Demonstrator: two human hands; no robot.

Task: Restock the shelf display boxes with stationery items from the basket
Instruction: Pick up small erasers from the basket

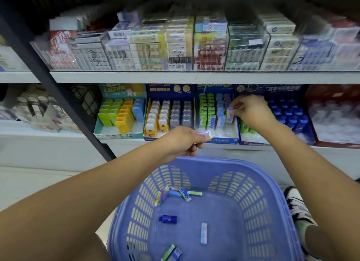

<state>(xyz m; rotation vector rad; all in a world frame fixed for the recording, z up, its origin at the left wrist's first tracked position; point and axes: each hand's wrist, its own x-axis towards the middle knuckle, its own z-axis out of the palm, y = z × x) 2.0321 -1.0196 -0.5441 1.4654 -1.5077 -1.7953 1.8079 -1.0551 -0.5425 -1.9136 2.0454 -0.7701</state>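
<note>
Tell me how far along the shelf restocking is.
Midway. Done: green and blue rows in the display box look mostly full. In hand: the right hand sets a purple pack into its row; the left hand holds a second pack. Left: a blue bottle and several packs in the basket.

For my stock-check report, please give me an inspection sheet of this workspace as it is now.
Surface: lower shelf holds a row of open display boxes.
Job's things: blue display box has empty slots at its front; basket holds a few loose packs and a small blue bottle.
Clutter: nothing seen.
Hands: right hand pinches a purple pack at the box's right row; left hand grips a second purple pack over the basket's far rim.
Cables: nothing seen.
Surroundings: upper shelf with clear stock boxes; a shoe beside the basket.
</note>
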